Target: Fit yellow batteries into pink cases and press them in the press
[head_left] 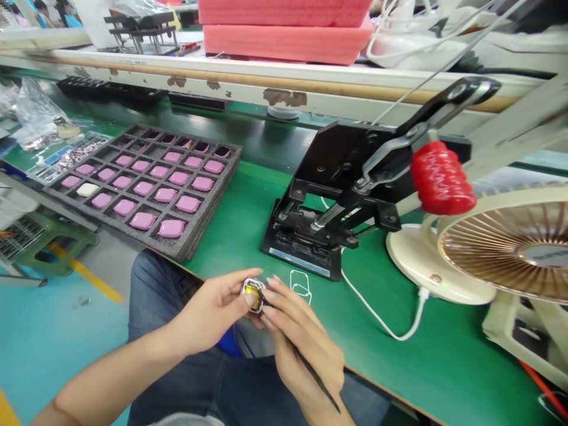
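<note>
My left hand (222, 302) grips a small open watch case (253, 294) between thumb and fingers, above my lap at the table's front edge. Yellow and silvery parts show inside the case. My right hand (302, 337) is closed around thin black tweezers (313, 376), whose shaft runs back across the palm. The tip of the tweezers is at the right side of the case, partly hidden by my fingers. Thin white gasket-like frames (300, 278) lie on the green mat just beyond my right hand.
A grey foam tray (208, 219) with pink watch cases (171, 228) and one white case (87, 189) is on the left. A black lever press (310, 236) with a red handle (441, 177) stands ahead. A fan (523, 248) and white cable (399, 337) are on the right.
</note>
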`<act>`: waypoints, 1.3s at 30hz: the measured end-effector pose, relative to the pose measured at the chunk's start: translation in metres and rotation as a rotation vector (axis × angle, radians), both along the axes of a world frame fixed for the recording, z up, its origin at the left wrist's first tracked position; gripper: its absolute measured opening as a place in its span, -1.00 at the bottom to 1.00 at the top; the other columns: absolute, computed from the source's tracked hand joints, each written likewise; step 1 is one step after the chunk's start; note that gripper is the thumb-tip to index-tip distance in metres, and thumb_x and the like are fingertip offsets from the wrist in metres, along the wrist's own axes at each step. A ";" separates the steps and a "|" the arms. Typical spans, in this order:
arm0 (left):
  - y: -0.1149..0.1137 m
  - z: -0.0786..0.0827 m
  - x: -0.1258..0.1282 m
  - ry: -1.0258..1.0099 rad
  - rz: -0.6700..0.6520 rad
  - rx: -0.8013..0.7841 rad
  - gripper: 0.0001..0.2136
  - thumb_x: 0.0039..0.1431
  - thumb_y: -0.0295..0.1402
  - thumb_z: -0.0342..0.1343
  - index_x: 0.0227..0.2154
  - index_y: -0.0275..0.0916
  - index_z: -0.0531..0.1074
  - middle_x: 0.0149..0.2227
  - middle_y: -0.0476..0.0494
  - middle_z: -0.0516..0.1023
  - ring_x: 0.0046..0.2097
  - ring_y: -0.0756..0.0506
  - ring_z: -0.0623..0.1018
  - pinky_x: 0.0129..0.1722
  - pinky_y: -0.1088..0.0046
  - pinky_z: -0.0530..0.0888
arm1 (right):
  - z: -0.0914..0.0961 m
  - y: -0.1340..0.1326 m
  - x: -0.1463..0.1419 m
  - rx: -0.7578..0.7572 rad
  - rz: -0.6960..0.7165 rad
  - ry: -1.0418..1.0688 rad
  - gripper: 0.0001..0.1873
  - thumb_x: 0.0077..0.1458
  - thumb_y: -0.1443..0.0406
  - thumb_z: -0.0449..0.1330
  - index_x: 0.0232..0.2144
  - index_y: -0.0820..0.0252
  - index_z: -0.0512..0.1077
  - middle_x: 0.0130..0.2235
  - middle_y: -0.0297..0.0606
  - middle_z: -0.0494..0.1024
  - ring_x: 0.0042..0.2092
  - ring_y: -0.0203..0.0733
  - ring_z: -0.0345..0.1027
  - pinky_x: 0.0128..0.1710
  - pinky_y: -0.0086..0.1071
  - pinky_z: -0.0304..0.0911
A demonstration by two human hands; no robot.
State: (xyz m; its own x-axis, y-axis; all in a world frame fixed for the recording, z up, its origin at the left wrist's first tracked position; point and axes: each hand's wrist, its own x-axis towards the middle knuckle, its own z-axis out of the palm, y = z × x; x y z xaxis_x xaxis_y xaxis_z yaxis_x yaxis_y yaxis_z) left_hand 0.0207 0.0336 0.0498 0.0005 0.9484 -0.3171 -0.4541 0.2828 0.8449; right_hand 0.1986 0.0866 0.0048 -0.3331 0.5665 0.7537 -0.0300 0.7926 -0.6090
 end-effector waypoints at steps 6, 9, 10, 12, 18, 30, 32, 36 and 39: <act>-0.003 0.003 0.001 0.051 0.023 0.014 -0.44 0.27 -0.07 0.43 0.26 -0.13 0.58 0.08 -0.26 0.71 0.00 -0.18 0.68 0.05 0.28 0.64 | 0.001 0.001 -0.001 -0.044 0.020 -0.039 -0.55 0.22 0.64 0.32 0.07 0.21 0.63 0.10 -0.06 0.68 0.23 0.15 0.57 0.19 0.04 0.61; -0.004 0.004 0.001 0.078 0.016 0.005 -0.40 0.27 -0.03 0.42 0.29 -0.15 0.55 0.07 -0.27 0.70 0.01 -0.20 0.68 0.06 0.24 0.64 | -0.001 0.001 0.000 -0.039 0.026 -0.045 -0.53 0.21 0.65 0.32 0.08 0.21 0.63 0.12 -0.05 0.67 0.23 0.15 0.56 0.19 0.04 0.61; -0.004 0.004 0.001 0.086 0.014 0.005 -0.39 0.27 -0.02 0.42 0.30 -0.15 0.54 0.08 -0.27 0.70 0.01 -0.20 0.68 0.07 0.24 0.64 | -0.002 0.002 0.000 -0.036 0.033 -0.049 -0.53 0.21 0.66 0.32 0.08 0.21 0.63 0.12 -0.05 0.67 0.23 0.16 0.56 0.20 0.05 0.60; -0.003 0.005 0.001 0.099 0.009 0.007 -0.36 0.27 0.00 0.41 0.31 -0.17 0.53 0.08 -0.27 0.70 0.00 -0.19 0.68 0.08 0.24 0.64 | -0.002 0.002 0.001 -0.027 0.054 -0.059 -0.52 0.19 0.67 0.31 0.08 0.24 0.62 0.13 -0.03 0.66 0.25 0.17 0.54 0.21 0.07 0.59; -0.004 0.005 0.001 0.124 -0.002 0.000 -0.31 0.24 0.05 0.40 0.34 -0.19 0.50 0.10 -0.27 0.70 -0.02 -0.18 0.68 0.08 0.26 0.64 | -0.002 0.001 0.002 -0.020 0.070 -0.075 -0.52 0.19 0.68 0.31 0.09 0.26 0.62 0.13 -0.03 0.66 0.26 0.18 0.53 0.23 0.07 0.58; -0.003 -0.003 0.002 0.054 0.051 0.029 -0.49 0.29 -0.14 0.43 0.25 -0.13 0.58 0.18 -0.27 0.68 0.25 -0.25 0.62 0.32 0.21 0.49 | -0.011 -0.001 0.003 0.049 0.074 -0.097 -0.52 0.32 0.59 0.25 0.19 0.15 0.59 0.18 -0.05 0.63 0.33 0.21 0.46 0.23 0.20 0.56; -0.002 -0.004 0.001 0.007 0.059 0.034 -0.52 0.29 -0.17 0.44 0.23 -0.12 0.60 0.17 -0.26 0.69 0.22 -0.22 0.63 0.27 0.25 0.52 | -0.012 -0.002 0.004 0.047 0.074 -0.084 -0.50 0.30 0.61 0.26 0.19 0.16 0.58 0.18 -0.04 0.63 0.32 0.22 0.47 0.22 0.22 0.56; -0.001 -0.002 -0.002 -0.173 0.010 0.002 -0.57 0.24 -0.26 0.48 0.16 -0.14 0.65 0.12 -0.28 0.70 0.10 -0.18 0.67 0.09 0.34 0.60 | -0.015 -0.002 0.005 0.038 0.040 -0.017 -0.48 0.30 0.60 0.28 0.20 0.12 0.57 0.18 -0.07 0.64 0.29 0.24 0.50 0.17 0.25 0.59; 0.002 0.001 -0.004 -0.344 0.001 -0.038 -0.64 0.28 -0.32 0.44 0.11 -0.26 0.66 0.02 -0.35 0.72 -0.02 -0.18 0.70 -0.01 0.32 0.64 | -0.016 -0.003 0.005 0.008 -0.007 0.035 -0.47 0.29 0.59 0.29 0.20 0.04 0.58 0.17 -0.13 0.65 0.25 0.24 0.53 0.13 0.26 0.61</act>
State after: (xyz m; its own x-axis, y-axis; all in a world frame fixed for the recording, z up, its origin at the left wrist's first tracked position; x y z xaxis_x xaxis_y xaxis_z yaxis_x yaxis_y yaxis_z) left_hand 0.0170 0.0355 0.0511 0.1124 0.9360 -0.3336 -0.7106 0.3104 0.6315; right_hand 0.2040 0.0841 -0.0111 -0.3022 0.5623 0.7698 -0.0459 0.7980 -0.6009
